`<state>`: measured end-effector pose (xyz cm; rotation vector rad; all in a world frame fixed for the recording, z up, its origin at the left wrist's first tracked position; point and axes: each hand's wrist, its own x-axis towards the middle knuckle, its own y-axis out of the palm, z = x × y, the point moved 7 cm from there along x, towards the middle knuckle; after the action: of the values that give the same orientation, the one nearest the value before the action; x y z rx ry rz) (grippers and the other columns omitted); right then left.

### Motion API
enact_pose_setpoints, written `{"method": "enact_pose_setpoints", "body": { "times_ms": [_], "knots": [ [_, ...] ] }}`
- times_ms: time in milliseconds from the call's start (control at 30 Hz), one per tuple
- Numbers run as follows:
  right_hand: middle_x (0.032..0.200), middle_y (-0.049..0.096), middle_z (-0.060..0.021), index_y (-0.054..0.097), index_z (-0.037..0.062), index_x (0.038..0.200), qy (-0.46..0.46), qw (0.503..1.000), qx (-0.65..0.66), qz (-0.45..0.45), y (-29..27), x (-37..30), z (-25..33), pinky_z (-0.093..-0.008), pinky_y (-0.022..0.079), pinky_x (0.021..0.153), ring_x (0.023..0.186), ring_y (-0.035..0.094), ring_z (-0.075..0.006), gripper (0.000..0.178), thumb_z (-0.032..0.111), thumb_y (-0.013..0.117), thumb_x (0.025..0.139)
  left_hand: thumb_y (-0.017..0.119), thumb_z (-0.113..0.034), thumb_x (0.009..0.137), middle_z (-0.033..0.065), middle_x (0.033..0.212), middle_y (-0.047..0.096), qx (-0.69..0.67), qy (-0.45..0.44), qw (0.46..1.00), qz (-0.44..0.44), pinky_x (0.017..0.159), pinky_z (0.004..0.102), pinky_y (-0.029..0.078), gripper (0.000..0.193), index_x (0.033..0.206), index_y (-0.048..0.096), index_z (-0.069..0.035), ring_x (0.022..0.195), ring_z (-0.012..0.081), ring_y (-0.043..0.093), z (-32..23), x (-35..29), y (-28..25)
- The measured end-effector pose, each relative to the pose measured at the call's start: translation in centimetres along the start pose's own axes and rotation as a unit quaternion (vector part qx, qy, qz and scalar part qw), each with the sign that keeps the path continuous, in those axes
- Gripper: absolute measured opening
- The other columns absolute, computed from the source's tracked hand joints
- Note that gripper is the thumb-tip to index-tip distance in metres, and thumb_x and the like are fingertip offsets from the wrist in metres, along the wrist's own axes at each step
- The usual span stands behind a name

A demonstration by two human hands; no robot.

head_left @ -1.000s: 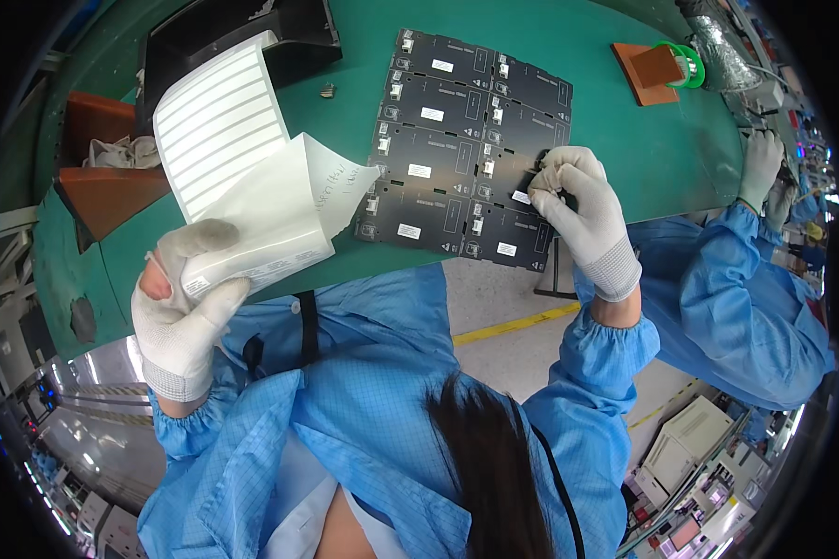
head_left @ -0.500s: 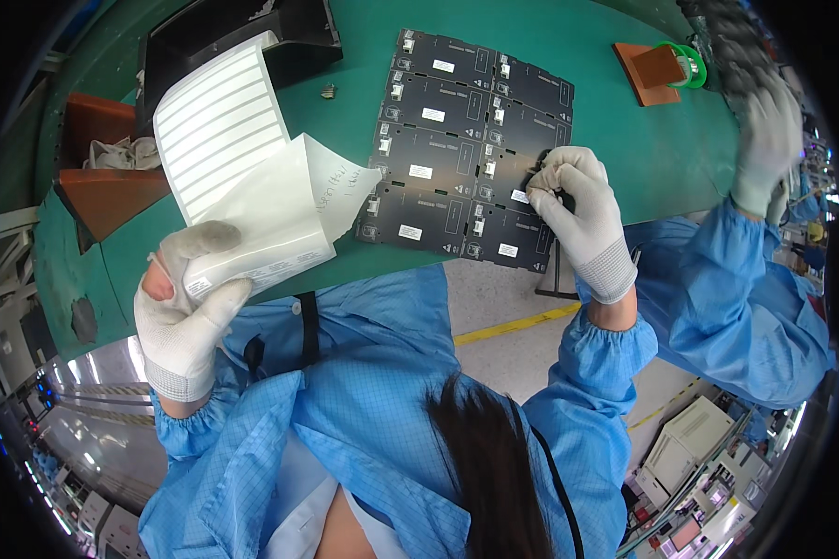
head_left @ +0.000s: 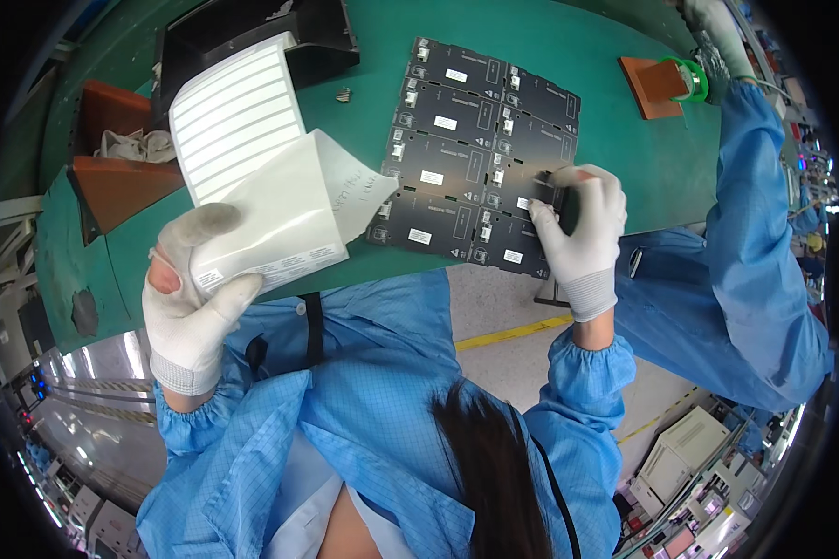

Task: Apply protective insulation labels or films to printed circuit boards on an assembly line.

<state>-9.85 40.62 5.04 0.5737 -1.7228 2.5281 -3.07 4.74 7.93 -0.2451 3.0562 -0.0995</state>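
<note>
My gloved left hand (head_left: 188, 312) is closed on a curling white sheet of labels (head_left: 280, 200), its thumb on the front and fingers at the edge. Small printed labels run along the sheet's lower edge. A black circuit board panel (head_left: 452, 168), divided into several boards, lies flat on the green table. Each fully visible board on it carries a small white label. My gloved right hand (head_left: 583, 238) is at the panel's right edge, thumb and fingers apart. Its thumb tip is beside a white label (head_left: 523, 203) and hides part of that board.
A black bin (head_left: 252, 47) stands at the back left, beside a brown box (head_left: 126, 182) holding crumpled white cloth. At the back right are a brown block (head_left: 657, 84) and a green spool (head_left: 692, 80). A co-worker's blue sleeve (head_left: 753, 149) reaches in at the right.
My right hand's fingers have spread from a pinch near the label. The panel and table appear shifted slightly right and down in view. The co-worker's hand has moved farther away.
</note>
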Motion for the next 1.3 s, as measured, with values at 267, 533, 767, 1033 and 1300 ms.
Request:
{"method": "enact_pose_setpoints", "body": {
  "times_ms": [267, 533, 767, 1033, 1300],
  "knots": [
    [0.109, 0.06, -0.0118, 0.066, -0.0026, 0.105, 0.008, 0.96, 0.274, -0.058, -3.4, 1.1, 7.9, -0.0329, 0.045, 0.087, 0.099, 0.057, -0.0218, 0.024, -0.002, 0.063, 0.081, 0.072, 0.002, 0.082, 0.01, 0.118, 0.065, 0.001, -0.058, 0.993, 0.106, 0.093, 0.0299, 0.051, 0.043, 0.123, 0.059, 0.003, 0.107, 0.0168, 0.063, -0.2, 0.5, 2.3],
    [0.093, 0.062, -0.0051, 0.072, 0.0079, 0.092, -0.268, 0.92, 0.285, -0.01, -0.2, 2.7, 21.3, -0.0377, 0.043, 0.08, 0.09, 0.057, -0.0274, 0.027, 0.005, 0.079, 0.066, 0.066, 0.006, 0.084, 0.011, 0.119, 0.064, -0.008, -0.005, 0.99, 0.138, 0.096, 0.0303, 0.051, 0.048, 0.13, 0.053, 0.003, 0.111, 0.0169, 0.062, -0.1, -0.3, 2.7],
    [0.096, 0.063, -0.0036, 0.07, 0.0102, 0.09, -0.321, 0.917, 0.227, -0.067, 0.7, 1.7, 22.3, -0.0412, 0.041, 0.083, 0.09, 0.057, -0.0268, 0.027, 0.01, 0.08, 0.065, 0.062, -0.001, 0.083, 0.0151, 0.12, 0.066, 0.095, 0.013, 0.988, 0.123, 0.096, 0.0325, 0.053, 0.047, 0.13, 0.055, 0.0, 0.108, 0.0249, 0.066, 0.5, 0.0, 2.3],
    [0.096, 0.061, -0.0044, 0.066, 0.0085, 0.085, -0.329, 0.917, 0.216, -0.066, 0.4, 1.9, 21.7, -0.0408, 0.042, 0.082, 0.09, 0.056, -0.0274, 0.024, 0.006, 0.078, 0.065, 0.065, -0.002, 0.083, 0.0129, 0.121, 0.065, -0.005, -0.042, 0.993, 0.108, 0.096, 0.0335, 0.052, 0.048, 0.13, 0.055, 0.001, 0.108, 0.0236, 0.066, 1.0, 0.2, 2.8],
    [0.104, 0.055, -0.0093, 0.056, -0.0034, 0.089, 0.046, 0.938, 0.335, 0.073, -2.0, 4.8, 5.0, -0.026, 0.042, 0.085, 0.091, 0.051, -0.0151, 0.004, 0.001, 0.058, 0.088, 0.071, 0.002, 0.083, 0.0134, 0.122, 0.065, -0.042, -0.106, 0.992, 0.061, 0.098, 0.0333, 0.05, 0.05, 0.13, 0.054, 0.004, 0.111, 0.021, 0.063, 0.4, -1.3, 0.1]
  ]
}}
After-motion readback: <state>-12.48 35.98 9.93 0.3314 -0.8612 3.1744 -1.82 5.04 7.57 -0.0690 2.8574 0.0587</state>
